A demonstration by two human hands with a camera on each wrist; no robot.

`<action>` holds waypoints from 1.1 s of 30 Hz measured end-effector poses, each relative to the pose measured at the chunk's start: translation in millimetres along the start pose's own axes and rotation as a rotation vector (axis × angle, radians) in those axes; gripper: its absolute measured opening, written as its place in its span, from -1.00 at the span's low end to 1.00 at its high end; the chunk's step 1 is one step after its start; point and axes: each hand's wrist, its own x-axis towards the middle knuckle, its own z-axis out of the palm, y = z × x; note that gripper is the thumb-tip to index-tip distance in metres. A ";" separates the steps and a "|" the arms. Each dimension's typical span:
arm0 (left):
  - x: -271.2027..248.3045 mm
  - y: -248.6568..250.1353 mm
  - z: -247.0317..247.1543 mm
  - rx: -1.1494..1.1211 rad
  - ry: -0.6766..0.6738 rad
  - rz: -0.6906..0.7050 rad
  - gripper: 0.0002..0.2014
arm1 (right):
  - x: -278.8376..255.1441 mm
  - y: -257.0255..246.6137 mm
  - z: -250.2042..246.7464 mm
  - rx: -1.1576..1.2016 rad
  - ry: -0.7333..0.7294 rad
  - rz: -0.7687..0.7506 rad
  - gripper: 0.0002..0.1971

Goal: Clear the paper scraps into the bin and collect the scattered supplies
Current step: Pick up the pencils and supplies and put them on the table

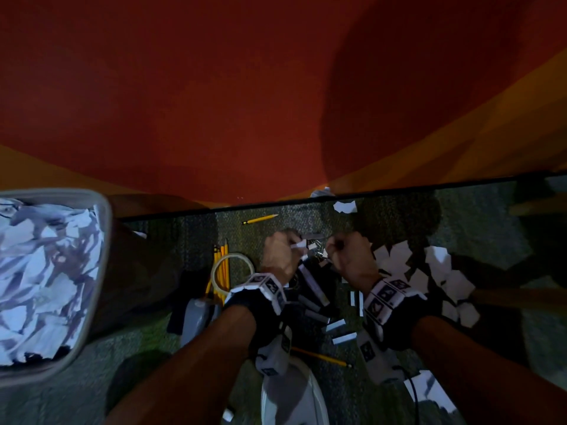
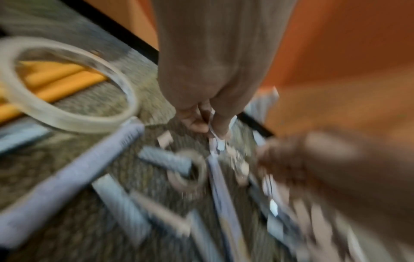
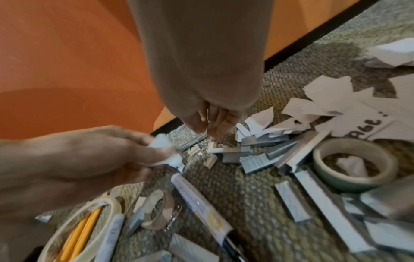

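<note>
On the carpet by the orange wall, my left hand (image 1: 294, 245) pinches a small white paper scrap (image 3: 165, 150) between thumb and fingers; the left wrist view is blurred but shows the same pinch (image 2: 210, 131). My right hand (image 3: 207, 131) is just beside it, fingertips closed on a thin sliver from the loose staples (image 3: 201, 150). In the head view that hand (image 1: 333, 245) is curled over the staple pile. A heap of torn paper scraps (image 1: 429, 271) lies to the right. The grey bin (image 1: 101, 240), full of scraps, stands at the left.
Staple strips (image 3: 257, 156) are strewn across the carpet with a green tape roll (image 3: 351, 163), a small tape roll (image 3: 159, 209) and a pen (image 3: 201, 203). A clear tape ring (image 1: 233, 271) lies over yellow pencils (image 1: 222, 265). Single pencils (image 1: 260, 219) lie near the baseboard and near my shoe.
</note>
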 end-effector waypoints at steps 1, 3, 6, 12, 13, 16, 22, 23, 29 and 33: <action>0.4 -1.0 -8.6 -0.048 0.036 -0.011 -0.84 | 1.1 0.1 0.2 0.029 -0.001 0.001 -0.83; 4.2 -5.8 -24.0 -0.073 0.096 -0.013 -0.85 | 2.7 0.8 0.8 0.058 -0.017 -0.002 -0.80; 10.9 -13.5 -32.2 0.015 0.067 -0.004 -0.80 | 3.8 1.5 -1.4 0.027 -0.026 -0.019 -0.83; 10.2 -8.1 -16.3 0.186 -0.087 0.089 -0.62 | 9.4 4.5 -10.0 -0.045 -0.046 -0.012 -0.81; 10.4 -7.6 -14.0 0.204 -0.079 0.101 -0.63 | 8.6 3.1 -10.8 -0.047 -0.064 -0.019 -0.82; 10.4 -4.2 -11.6 0.269 -0.093 0.130 -0.76 | 8.9 3.3 -6.7 -0.019 -0.120 -0.056 -0.83; 15.3 -4.1 -16.6 0.199 -0.159 0.127 -0.94 | 20.1 -0.9 -5.7 -0.054 -0.072 -0.066 -0.80; 16.4 -6.7 -17.3 0.162 -0.153 0.134 -0.90 | 23.8 -1.1 -9.4 -0.062 -0.040 -0.056 -0.80; 11.1 -12.5 -14.4 0.239 -0.183 0.171 -0.86 | 43.5 12.3 -32.3 -0.041 0.088 0.005 -0.81; 9.4 -9.5 -7.9 0.377 -0.272 0.195 -0.87 | 59.3 20.9 -40.6 0.055 0.119 0.091 -0.92</action>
